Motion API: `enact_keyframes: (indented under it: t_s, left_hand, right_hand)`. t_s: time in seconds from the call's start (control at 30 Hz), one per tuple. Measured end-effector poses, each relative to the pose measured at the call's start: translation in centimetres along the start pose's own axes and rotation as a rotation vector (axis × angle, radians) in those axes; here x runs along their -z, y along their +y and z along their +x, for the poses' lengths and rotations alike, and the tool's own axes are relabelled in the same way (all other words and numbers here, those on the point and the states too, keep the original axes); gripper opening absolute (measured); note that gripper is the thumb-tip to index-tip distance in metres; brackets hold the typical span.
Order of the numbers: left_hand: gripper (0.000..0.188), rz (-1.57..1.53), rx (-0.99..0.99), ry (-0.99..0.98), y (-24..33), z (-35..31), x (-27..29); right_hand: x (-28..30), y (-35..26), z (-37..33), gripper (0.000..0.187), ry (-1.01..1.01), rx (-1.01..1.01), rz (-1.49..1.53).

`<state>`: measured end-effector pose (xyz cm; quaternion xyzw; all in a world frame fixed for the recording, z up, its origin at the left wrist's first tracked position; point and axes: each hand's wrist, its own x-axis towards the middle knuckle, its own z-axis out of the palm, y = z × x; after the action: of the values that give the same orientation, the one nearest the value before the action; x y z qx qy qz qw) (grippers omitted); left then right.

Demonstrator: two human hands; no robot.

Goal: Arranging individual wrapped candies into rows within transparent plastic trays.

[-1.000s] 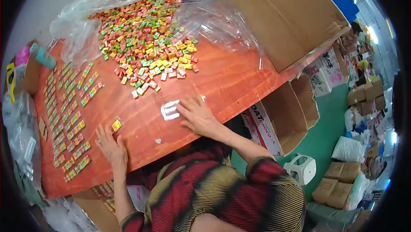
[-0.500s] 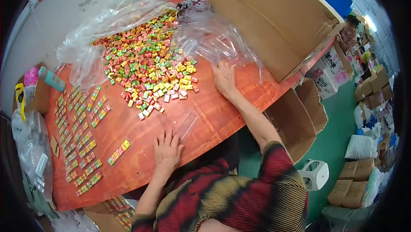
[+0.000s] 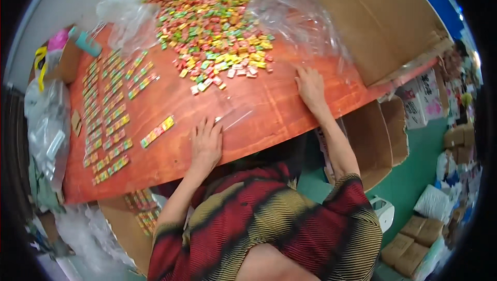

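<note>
My left hand [image 3: 207, 143] lies flat near the front edge of the red tabletop [image 3: 196, 107], fingers spread. Just beyond its fingertips is a narrow clear plastic sleeve [image 3: 238, 119]; whether they touch it I cannot tell. Farther right, my right hand [image 3: 312, 90] rests palm down with fingers apart and nothing in it. Clear plastic film [image 3: 295, 22] lies just past its fingers. A heap of small colourful wrapped blocks, like candies [image 3: 217, 32], spreads over the far middle. One strip of blocks [image 3: 158, 132] lies alone left of my left hand.
Rows of similar strips [image 3: 114, 99] cover the table's left side. A large cardboard box [image 3: 378, 22] stands at the far right. Below the right edge sits an open carton [image 3: 367, 141], near a white stool [image 3: 382, 213]. Another carton [image 3: 121, 219] holding strips is below the front left.
The view has shifted, so the table sits higher in the picture. My right hand has drawn slightly toward me, away from the plastic film. My left hand stays beside the sleeve.
</note>
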<state>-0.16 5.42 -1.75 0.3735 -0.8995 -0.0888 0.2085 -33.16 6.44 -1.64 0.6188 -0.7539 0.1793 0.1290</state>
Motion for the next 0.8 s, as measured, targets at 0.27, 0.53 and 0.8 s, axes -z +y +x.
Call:
enact_keyframes:
  t_s: [0.27,0.53,0.8]
  left_hand:
    - [0.031,0.013,0.042,0.012,-0.5,-0.6,0.8]
    - [0.035,0.029,-0.083,-0.050,-1.2,0.9,1.4]
    - [0.047,-0.007,0.011,-0.120,-1.8,-1.9,3.1]
  right_hand:
    - [1.3,-1.7,-0.4,0.028,0.031,-0.059,0.179]
    - [1.9,-2.8,-0.6,0.028,0.072,0.156,0.201]
    - [2.8,-6.1,-4.4,0.026,-0.079,0.361,0.222]
